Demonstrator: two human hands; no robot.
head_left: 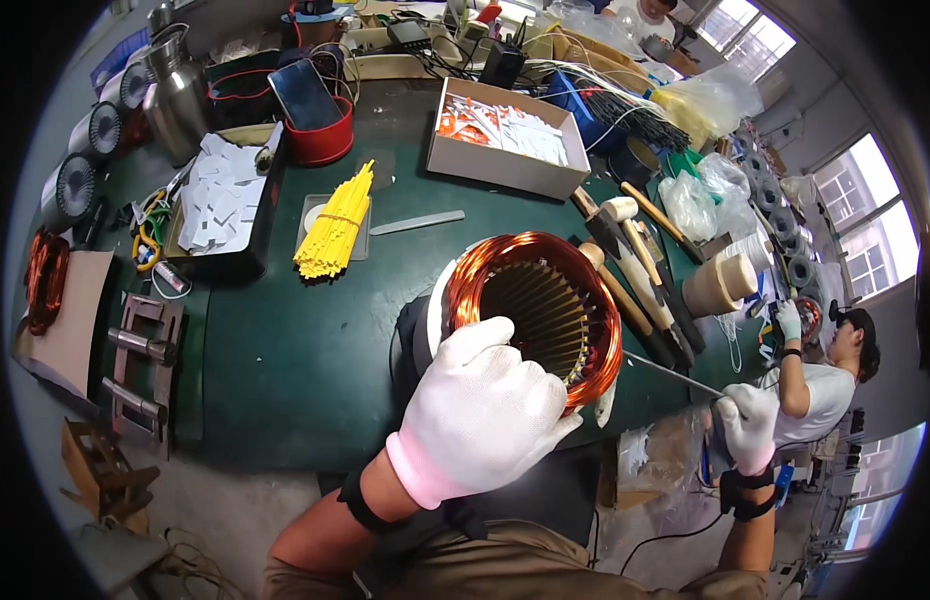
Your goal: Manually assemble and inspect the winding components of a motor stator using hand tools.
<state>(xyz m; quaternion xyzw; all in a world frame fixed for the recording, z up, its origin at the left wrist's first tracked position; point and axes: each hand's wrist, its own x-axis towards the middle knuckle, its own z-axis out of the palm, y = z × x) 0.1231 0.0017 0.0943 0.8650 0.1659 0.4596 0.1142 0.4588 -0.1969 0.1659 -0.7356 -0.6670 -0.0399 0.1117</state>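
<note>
A motor stator (530, 305) with thick copper windings around its rim stands at the table's near edge, its slotted bore tilted toward me. My left hand (490, 415), in a white glove with a pink cuff, is closed over the near-left rim of the windings. Out to the right, my right hand (749, 424), also gloved, is closed around the end of a thin metal rod (675, 375). That rod runs leftward to the stator's right side, where its far tip is hidden. Beyond the stator lie a flat grey strip (418, 222) and a bundle of yellow sleeves (335, 225).
Several wooden-handled mallets and tools (635, 270) lie right of the stator. Farther back is a cardboard box (505, 178) of white and orange strips. Leftward are a tray (255, 258) of white paper pieces and a metal frame (145, 360). A co-worker (830, 390) sits at right.
</note>
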